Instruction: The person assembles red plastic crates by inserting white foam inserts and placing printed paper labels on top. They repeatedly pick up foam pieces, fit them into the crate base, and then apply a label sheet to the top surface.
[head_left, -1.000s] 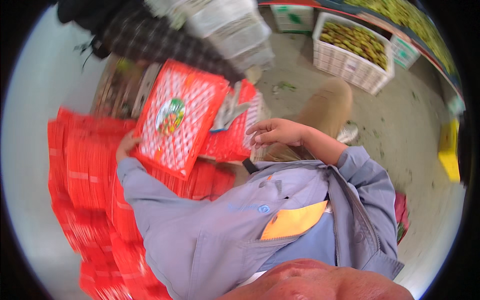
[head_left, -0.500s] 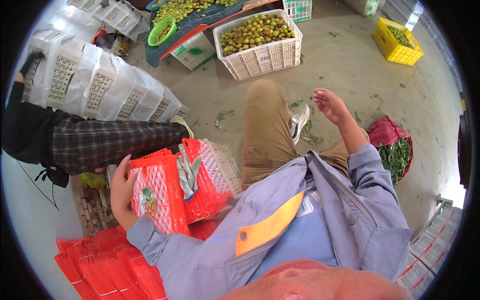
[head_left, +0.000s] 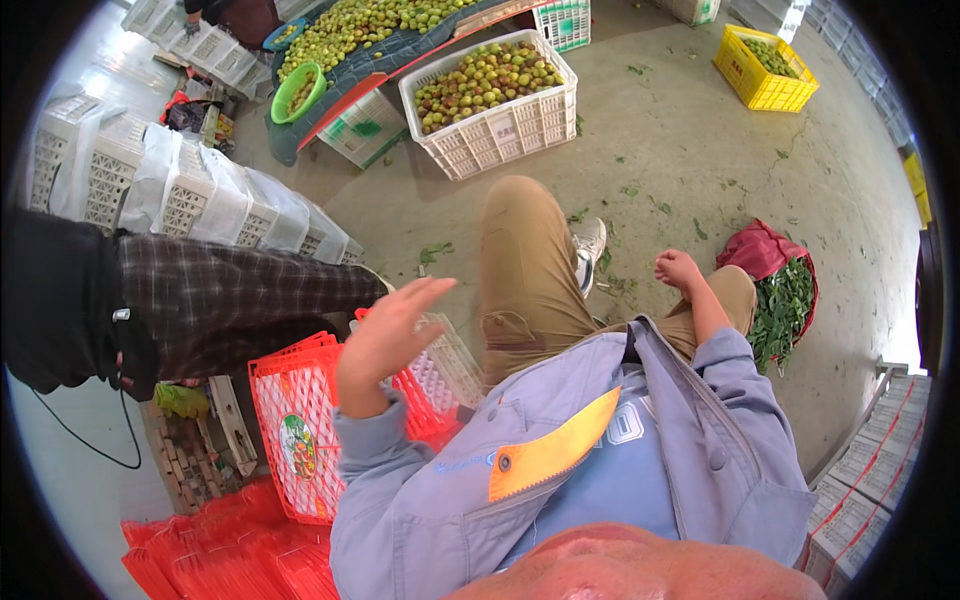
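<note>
My left hand (head_left: 392,335) is raised over the red plastic baskets at my left, fingers stretched out and holding nothing I can see. Beside my left sleeve leans a red basket (head_left: 308,395) lined with white foam netting, an oval colour label on its side. A second netted red basket (head_left: 430,392) is partly hidden behind that hand, against a pale crate (head_left: 458,362). Over my right thigh, my right hand (head_left: 680,270) is held with its fingers curled in; nothing shows in them. The red sack of green leaves (head_left: 785,310) stands to its right.
A white crate of green-brown fruit (head_left: 490,130) stands ahead, near a fruit-covered table (head_left: 365,40). A yellow crate (head_left: 765,85) sits far right. At left are a co-worker's checked trousers (head_left: 240,285) and wrapped crates (head_left: 180,195). Red flat stacks (head_left: 230,545) lie lower left.
My left hand has left the red basket's rim and swung right and up. My right hand has lowered and its fingers curled in. The gloves on the baskets are now hidden. The co-worker's raised arm dropped.
</note>
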